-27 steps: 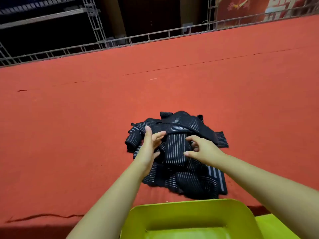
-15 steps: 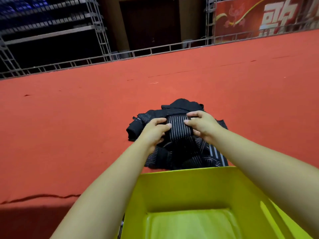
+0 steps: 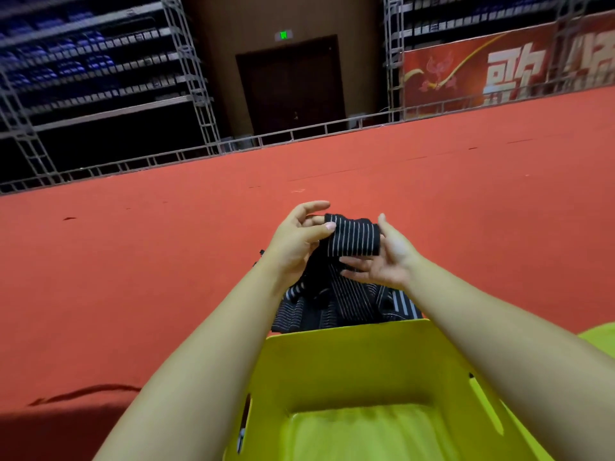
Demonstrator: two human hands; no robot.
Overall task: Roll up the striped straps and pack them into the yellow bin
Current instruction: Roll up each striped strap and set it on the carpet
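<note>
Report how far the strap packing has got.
Done: nothing packed; the visible floor of the yellow bin holds no straps. In hand: the left hand and right hand hold one striped strap lifted above the pile, partly rolled. Left: finish that roll, bin it, then roll every strap in the pile on the red carpet.

strap (image 3: pixel 352 236): black, white-striped, lifted, held at both ends
pile (image 3: pixel 336 304): tangled straps, 12 o'clock of bin
bin (image 3: pixel 349 364): yellow, open
</note>
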